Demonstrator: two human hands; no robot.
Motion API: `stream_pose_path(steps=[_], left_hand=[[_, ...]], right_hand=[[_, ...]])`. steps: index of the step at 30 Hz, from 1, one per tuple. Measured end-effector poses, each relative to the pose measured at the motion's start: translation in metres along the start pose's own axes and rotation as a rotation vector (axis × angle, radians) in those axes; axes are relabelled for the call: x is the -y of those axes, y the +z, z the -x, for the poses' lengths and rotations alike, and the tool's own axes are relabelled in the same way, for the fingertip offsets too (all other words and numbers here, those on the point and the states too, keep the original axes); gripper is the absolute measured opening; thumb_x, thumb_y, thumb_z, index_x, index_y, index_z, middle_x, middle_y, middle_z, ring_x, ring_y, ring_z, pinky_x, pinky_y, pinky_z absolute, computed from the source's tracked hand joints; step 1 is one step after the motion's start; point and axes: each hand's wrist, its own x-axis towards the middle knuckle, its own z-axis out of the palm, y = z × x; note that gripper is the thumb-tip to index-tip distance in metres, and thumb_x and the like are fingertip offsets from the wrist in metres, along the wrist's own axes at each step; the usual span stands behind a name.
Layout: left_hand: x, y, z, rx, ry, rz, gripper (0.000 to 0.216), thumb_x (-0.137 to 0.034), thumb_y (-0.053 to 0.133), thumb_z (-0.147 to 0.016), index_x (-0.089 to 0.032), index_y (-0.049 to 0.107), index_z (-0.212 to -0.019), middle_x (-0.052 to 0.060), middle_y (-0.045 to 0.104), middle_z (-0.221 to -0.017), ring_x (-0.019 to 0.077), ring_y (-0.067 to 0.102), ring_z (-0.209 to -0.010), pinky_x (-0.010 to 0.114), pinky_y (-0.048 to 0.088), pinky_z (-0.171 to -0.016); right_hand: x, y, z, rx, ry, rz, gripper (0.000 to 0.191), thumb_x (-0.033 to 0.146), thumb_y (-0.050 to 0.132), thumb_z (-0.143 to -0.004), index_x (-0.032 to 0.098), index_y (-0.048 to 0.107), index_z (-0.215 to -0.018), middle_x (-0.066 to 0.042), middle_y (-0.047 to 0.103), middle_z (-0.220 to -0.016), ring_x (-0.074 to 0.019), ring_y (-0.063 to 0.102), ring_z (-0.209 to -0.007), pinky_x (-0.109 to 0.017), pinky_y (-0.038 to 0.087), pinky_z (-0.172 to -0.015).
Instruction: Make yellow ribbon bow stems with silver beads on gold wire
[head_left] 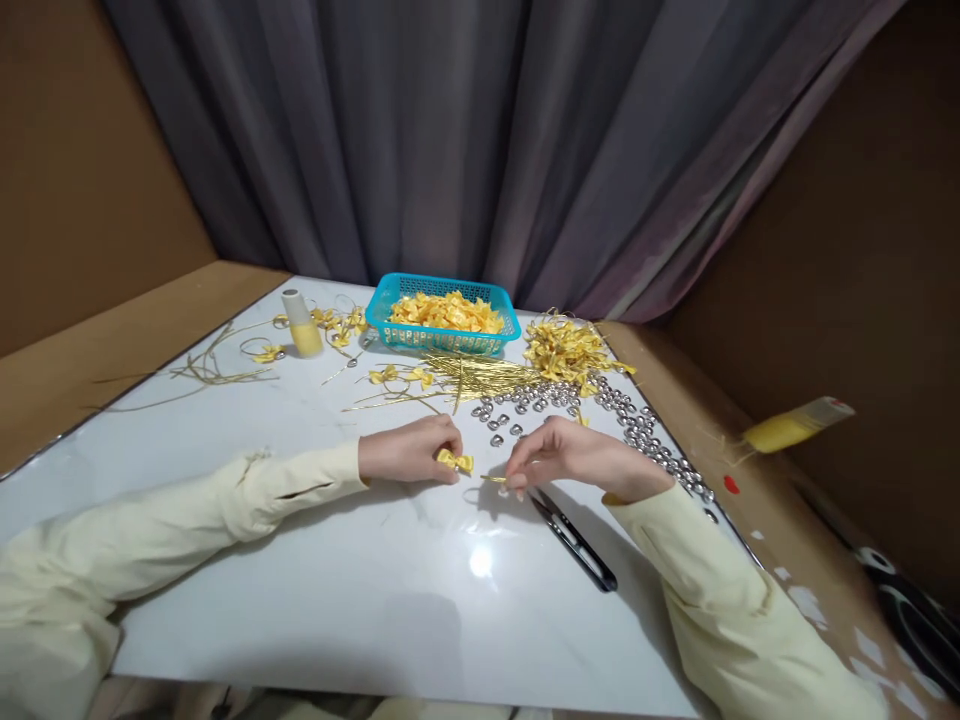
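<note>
Fingers of my left hand [409, 450] pinch the small yellow satin bow [455, 461], right hand [570, 455] grips a thin gold wire [493, 479]; I'd keep both snug.

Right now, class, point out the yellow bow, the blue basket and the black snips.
yellow bow [455, 461]: head view, on its visible loop.
blue basket [439, 342]: head view, on its front wall.
black snips [577, 545]: head view, on their middle.

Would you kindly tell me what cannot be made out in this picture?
Head view: the yellow bow, partly covered by the left hand.
Head view: the thin gold piece in the right hand, too small.
Head view: the black tool, its tip under that hand.
</note>
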Motion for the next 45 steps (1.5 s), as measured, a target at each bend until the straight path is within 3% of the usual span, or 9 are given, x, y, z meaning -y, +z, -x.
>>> stream_pose_path(steps=[6,10,16,24,30,35,42,45], left_hand=[[-0.018,0.001,0.008,-0.033,0.031,0.037,0.014,-0.029,0.057,-0.079,-0.016,0.062,-0.082,-0.002,0.051,-0.061,0.0124,0.046,-0.058,0.021,0.029,-0.054],[-0.024,-0.003,0.012,-0.042,0.024,0.154,0.016,-0.03,0.06,-0.078,-0.014,0.062,-0.079,-0.003,0.051,-0.053,0.0102,0.045,-0.052,0.019,0.03,-0.049],[-0.029,-0.009,0.016,0.032,-0.062,0.485,0.026,-0.037,0.065,-0.074,-0.014,0.059,-0.082,-0.001,0.061,-0.056,0.0096,0.051,-0.046,0.018,0.039,-0.045],[-0.039,-0.007,0.025,0.013,-0.002,0.337,0.018,-0.029,0.062,-0.077,-0.012,0.062,-0.085,0.0,0.062,-0.056,0.009,0.054,-0.049,0.016,0.04,-0.048],[-0.043,-0.002,0.029,0.008,0.033,0.181,0.014,-0.022,0.055,-0.081,-0.013,0.063,-0.089,0.0,0.064,-0.056,0.009,0.056,-0.049,0.015,0.037,-0.047],[-0.041,0.001,0.028,0.045,0.037,0.158,0.011,-0.019,0.054,-0.08,-0.014,0.063,-0.084,-0.001,0.064,-0.057,0.0094,0.057,-0.05,0.015,0.037,-0.047],[-0.036,0.006,0.028,0.048,0.011,0.214,0.011,-0.015,0.053,-0.078,-0.015,0.06,-0.086,-0.004,0.059,-0.053,0.01,0.056,-0.049,0.017,0.038,-0.049],[-0.022,0.01,0.03,0.106,-0.064,0.461,0.025,-0.022,0.059,-0.076,-0.016,0.052,-0.1,-0.002,0.062,-0.066,0.0116,0.059,-0.055,0.02,0.042,-0.053]], right_hand=[[0.001,0.009,-0.002,0.021,-0.03,0.018,0.02,0.034,0.066,-0.071,0.016,0.074,-0.077,-0.002,0.071,-0.071,-0.0157,0.063,-0.073,-0.025,0.047,-0.074],[0.001,0.011,0.002,0.06,-0.054,0.005,0.019,0.032,0.065,-0.072,0.016,0.074,-0.079,-0.002,0.07,-0.07,-0.0152,0.063,-0.072,-0.025,0.047,-0.074],[-0.005,0.006,0.008,0.143,-0.086,-0.085,0.015,0.028,0.068,-0.072,0.015,0.073,-0.078,-0.002,0.069,-0.074,-0.0149,0.062,-0.076,-0.026,0.047,-0.078],[0.003,0.01,0.011,0.125,-0.202,-0.11,0.017,0.032,0.067,-0.075,0.016,0.072,-0.076,-0.004,0.068,-0.078,-0.0183,0.059,-0.093,-0.031,0.043,-0.088],[0.002,0.015,0.007,0.061,-0.201,-0.025,0.019,0.033,0.065,-0.075,0.016,0.072,-0.081,-0.004,0.069,-0.088,-0.017,0.062,-0.082,-0.029,0.045,-0.082],[0.003,0.02,0.007,0.058,-0.227,0.076,0.017,0.028,0.063,-0.078,0.017,0.073,-0.084,-0.004,0.07,-0.094,-0.0166,0.062,-0.085,-0.027,0.045,-0.084],[0.005,0.03,0.005,-0.035,-0.218,0.208,0.015,0.021,0.058,-0.08,0.016,0.072,-0.08,-0.003,0.07,-0.087,-0.0155,0.062,-0.08,-0.026,0.045,-0.08],[-0.002,0.028,0.002,-0.068,-0.221,0.217,0.015,0.021,0.058,-0.079,0.016,0.072,-0.08,-0.004,0.071,-0.086,-0.0157,0.062,-0.079,-0.026,0.045,-0.078]])
